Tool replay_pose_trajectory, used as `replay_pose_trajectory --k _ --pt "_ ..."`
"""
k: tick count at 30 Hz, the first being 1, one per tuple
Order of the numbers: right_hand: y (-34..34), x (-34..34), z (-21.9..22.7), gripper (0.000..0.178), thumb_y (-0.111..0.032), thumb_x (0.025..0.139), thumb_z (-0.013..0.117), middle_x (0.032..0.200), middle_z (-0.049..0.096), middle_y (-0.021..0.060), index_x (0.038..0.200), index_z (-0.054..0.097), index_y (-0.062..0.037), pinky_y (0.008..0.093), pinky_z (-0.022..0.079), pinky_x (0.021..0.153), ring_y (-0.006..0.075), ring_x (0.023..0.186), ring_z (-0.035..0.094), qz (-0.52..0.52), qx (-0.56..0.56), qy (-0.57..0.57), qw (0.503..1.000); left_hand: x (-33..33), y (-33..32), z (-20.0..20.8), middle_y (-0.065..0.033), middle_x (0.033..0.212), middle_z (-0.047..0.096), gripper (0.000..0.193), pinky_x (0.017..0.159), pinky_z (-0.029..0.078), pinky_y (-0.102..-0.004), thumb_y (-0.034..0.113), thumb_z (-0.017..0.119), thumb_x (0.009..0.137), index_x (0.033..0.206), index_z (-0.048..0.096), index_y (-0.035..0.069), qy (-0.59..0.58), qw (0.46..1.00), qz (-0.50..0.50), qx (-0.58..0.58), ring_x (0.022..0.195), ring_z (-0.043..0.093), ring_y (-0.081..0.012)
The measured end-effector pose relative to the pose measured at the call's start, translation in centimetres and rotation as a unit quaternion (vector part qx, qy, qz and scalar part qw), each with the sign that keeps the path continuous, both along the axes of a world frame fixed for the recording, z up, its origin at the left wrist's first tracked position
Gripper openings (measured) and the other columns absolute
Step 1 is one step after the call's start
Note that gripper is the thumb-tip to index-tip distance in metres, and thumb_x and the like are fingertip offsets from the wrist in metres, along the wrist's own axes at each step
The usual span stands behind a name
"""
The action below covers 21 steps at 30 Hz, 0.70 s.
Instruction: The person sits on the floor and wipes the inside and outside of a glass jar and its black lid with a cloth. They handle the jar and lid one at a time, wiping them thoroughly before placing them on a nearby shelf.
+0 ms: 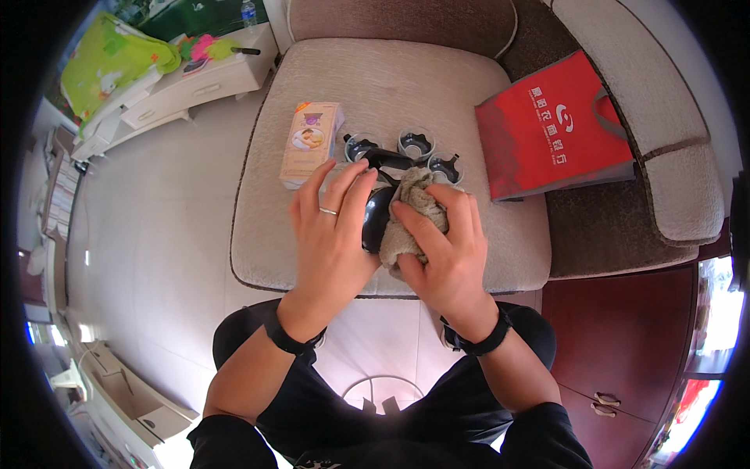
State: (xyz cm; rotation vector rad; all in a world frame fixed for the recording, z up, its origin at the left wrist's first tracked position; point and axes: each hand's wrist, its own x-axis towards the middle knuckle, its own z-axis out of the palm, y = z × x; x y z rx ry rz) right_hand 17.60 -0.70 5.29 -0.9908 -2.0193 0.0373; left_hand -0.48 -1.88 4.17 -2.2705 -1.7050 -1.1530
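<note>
Above the near part of the sofa seat, my left hand (332,227) holds a glossy black rounded object (376,220) from its left side. Its exact kind is hard to tell, since my fingers and the cloth cover much of it. My right hand (455,254) grips a bunched beige-brown cloth (412,223) and presses it against the object's right side. Just beyond my fingertips, several small clear cups with black parts (416,144) stand on the seat. A black bar-shaped piece (391,159) shows between them and my hands, partly hidden.
An orange-and-white box (308,148) lies on the beige seat cushion (367,70), left of the cups. A red bag (555,129) leans at the right by the armrest. A white cabinet (191,90) stands far left, a dark red cabinet (617,336) near right.
</note>
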Motion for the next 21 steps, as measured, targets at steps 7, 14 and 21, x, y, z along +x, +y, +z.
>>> replay_pose_trajectory --k 7,14,21 --pt "-1.2 -1.1 0.4 0.05 -0.017 0.059 0.079 0.121 0.062 0.0122 0.109 0.078 -0.01 0.0417 0.056 0.076 0.0314 0.097 0.062 0.022 0.075 -0.026 0.997 0.1 -0.3 1.7 -0.0069 0.154 0.055 0.069 0.113 0.035 -0.0551 0.0 0.072 0.078 0.145 0.057 0.007 0.057 0.997 -0.037 -0.033 0.143 0.046 -0.041" --pt "-1.2 -0.8 -0.3 0.045 -0.024 0.061 0.079 0.121 0.064 0.0105 0.105 0.079 -0.0113 0.0413 0.056 0.075 0.031 0.095 0.062 0.09 0.085 -0.037 0.992 -1.5 1.0 0.9 -0.01 0.149 0.059 0.079 0.112 0.038 -0.0545 -0.001 0.079 0.071 0.144 0.052 0.008 -0.013 0.999 -0.02 -0.043 0.139 0.05 -0.0411" --pt "0.4 1.1 0.9 0.047 -0.013 0.058 0.081 0.118 0.064 0.015 0.105 0.08 -0.0106 0.043 0.056 0.078 0.0349 0.097 0.063 0.001 0.103 0.026 0.994 -0.8 0.6 1.1 -0.0122 0.142 0.062 0.087 0.11 0.042 -0.0532 0.009 0.093 0.061 0.138 0.054 0.009 -0.138 0.988 -0.057 -0.047 0.133 0.056 -0.0397"
